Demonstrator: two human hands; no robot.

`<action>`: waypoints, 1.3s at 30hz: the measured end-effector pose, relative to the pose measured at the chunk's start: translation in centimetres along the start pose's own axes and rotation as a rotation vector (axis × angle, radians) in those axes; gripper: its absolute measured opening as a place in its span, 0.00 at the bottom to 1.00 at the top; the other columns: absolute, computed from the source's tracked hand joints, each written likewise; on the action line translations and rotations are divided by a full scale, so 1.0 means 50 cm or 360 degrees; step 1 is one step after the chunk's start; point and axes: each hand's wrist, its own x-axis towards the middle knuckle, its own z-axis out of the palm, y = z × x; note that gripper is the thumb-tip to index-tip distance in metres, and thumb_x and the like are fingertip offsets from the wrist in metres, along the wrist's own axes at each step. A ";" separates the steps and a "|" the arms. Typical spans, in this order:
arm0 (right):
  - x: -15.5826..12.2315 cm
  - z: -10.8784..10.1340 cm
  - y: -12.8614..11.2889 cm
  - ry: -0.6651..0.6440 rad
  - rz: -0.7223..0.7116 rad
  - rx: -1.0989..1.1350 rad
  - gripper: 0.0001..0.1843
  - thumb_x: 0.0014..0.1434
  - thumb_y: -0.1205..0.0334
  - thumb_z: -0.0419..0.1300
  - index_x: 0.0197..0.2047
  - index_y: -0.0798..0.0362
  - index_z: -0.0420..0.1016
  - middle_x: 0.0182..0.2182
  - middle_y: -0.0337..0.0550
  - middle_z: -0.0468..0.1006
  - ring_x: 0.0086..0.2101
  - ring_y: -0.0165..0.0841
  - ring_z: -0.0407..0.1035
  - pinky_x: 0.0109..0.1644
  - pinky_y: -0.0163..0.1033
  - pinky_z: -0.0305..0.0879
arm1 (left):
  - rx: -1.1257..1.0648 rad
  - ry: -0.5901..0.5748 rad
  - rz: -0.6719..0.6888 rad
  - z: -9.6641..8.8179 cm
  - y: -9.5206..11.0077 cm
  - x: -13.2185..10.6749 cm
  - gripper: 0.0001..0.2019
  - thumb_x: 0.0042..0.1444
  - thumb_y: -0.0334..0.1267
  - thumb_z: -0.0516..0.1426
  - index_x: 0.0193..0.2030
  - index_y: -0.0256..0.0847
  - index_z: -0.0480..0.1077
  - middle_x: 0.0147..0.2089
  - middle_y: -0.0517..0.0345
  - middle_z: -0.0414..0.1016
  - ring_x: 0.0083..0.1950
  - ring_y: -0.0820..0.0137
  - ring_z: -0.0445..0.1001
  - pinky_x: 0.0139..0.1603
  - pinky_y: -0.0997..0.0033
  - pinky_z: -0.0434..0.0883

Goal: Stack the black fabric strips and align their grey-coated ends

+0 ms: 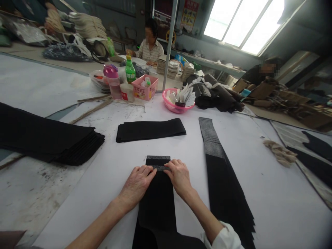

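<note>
In front of me a long black fabric strip (158, 204) lies on the white table, a speckled grey band across its far end. My left hand (138, 181) is closed on the left edge of the black fabric piece near that band. On the opposite edge, my right hand (178, 175) pinches the same piece, thumb and fingers together. A second speckled edge (158, 157) shows just beyond my fingertips. To the right lies a fanned stack of long black strips (225, 186) with a grey speckled end. Beyond my hands rests a folded black stack (150, 130).
A thick black fabric stack (52, 138) lies on the left. Farther back are a pink basket (177, 108) of papers, a pink box (145, 88), a green bottle (130, 69) and a metal pole (169, 45). A crumpled beige cloth (280, 153) is right. Other people sit beyond the table.
</note>
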 end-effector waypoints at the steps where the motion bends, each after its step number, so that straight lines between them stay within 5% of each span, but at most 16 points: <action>1: 0.012 0.003 -0.007 -0.0026 -0.0038 -0.0023 0.07 0.60 0.61 0.64 0.42 0.46 0.75 0.39 0.39 0.76 0.42 0.37 0.66 0.44 0.40 0.60 | -0.0013 0.0001 -0.0003 -0.002 0.000 0.000 0.19 0.62 0.27 0.50 0.59 0.43 0.64 0.54 0.52 0.69 0.54 0.62 0.65 0.52 0.61 0.63; 5: 0.043 0.020 -0.023 -0.0140 -0.0097 -0.0129 0.05 0.59 0.61 0.64 0.40 0.48 0.74 0.39 0.40 0.75 0.42 0.37 0.66 0.43 0.40 0.59 | -0.0179 0.0036 -0.0025 -0.005 -0.008 0.008 0.16 0.63 0.29 0.49 0.55 0.44 0.67 0.49 0.54 0.70 0.52 0.63 0.66 0.50 0.61 0.63; 12: 0.076 0.022 -0.012 -0.0350 -0.0162 -0.0191 0.08 0.56 0.60 0.67 0.37 0.50 0.72 0.36 0.40 0.75 0.39 0.37 0.65 0.40 0.39 0.55 | -0.0572 0.0037 -0.0051 -0.003 -0.050 0.047 0.09 0.64 0.35 0.50 0.36 0.41 0.70 0.38 0.58 0.69 0.40 0.70 0.69 0.42 0.70 0.68; 15: 0.090 0.020 -0.007 -0.0414 -0.0198 -0.0151 0.09 0.55 0.61 0.67 0.36 0.51 0.72 0.35 0.41 0.75 0.38 0.37 0.65 0.38 0.39 0.54 | -0.0598 0.0014 -0.0085 -0.007 -0.058 0.055 0.02 0.61 0.32 0.54 0.38 0.41 0.68 0.40 0.59 0.68 0.40 0.71 0.69 0.40 0.71 0.69; 21: 0.096 0.012 -0.001 -0.0455 -0.0282 -0.0036 0.08 0.55 0.64 0.67 0.34 0.51 0.70 0.34 0.39 0.74 0.37 0.35 0.64 0.35 0.37 0.51 | -0.0482 0.0016 -0.0071 -0.006 -0.061 0.062 0.14 0.57 0.29 0.57 0.50 0.42 0.68 0.49 0.54 0.67 0.51 0.65 0.67 0.51 0.62 0.70; 25: 0.079 0.022 0.015 -0.0403 -0.0340 0.0053 0.07 0.57 0.65 0.66 0.38 0.48 0.72 0.35 0.36 0.75 0.38 0.34 0.63 0.38 0.37 0.53 | -0.0441 0.0023 -0.0036 -0.002 -0.061 0.062 0.11 0.58 0.30 0.57 0.47 0.42 0.69 0.48 0.54 0.68 0.51 0.65 0.66 0.51 0.61 0.70; 31: 0.047 0.054 0.036 -0.0058 -0.0464 0.0269 0.07 0.59 0.66 0.64 0.41 0.46 0.78 0.35 0.39 0.74 0.39 0.35 0.63 0.43 0.39 0.58 | -0.0402 0.0120 0.0010 0.005 -0.056 0.052 0.09 0.61 0.31 0.54 0.48 0.40 0.69 0.45 0.54 0.68 0.49 0.66 0.67 0.50 0.61 0.71; 39: 0.029 0.071 0.043 0.0109 -0.0674 0.0193 0.10 0.65 0.64 0.57 0.46 0.44 0.76 0.37 0.41 0.73 0.40 0.35 0.62 0.43 0.40 0.59 | -0.0082 0.0325 0.0142 0.028 -0.044 0.036 0.08 0.62 0.29 0.51 0.44 0.35 0.71 0.43 0.50 0.70 0.49 0.62 0.67 0.52 0.58 0.70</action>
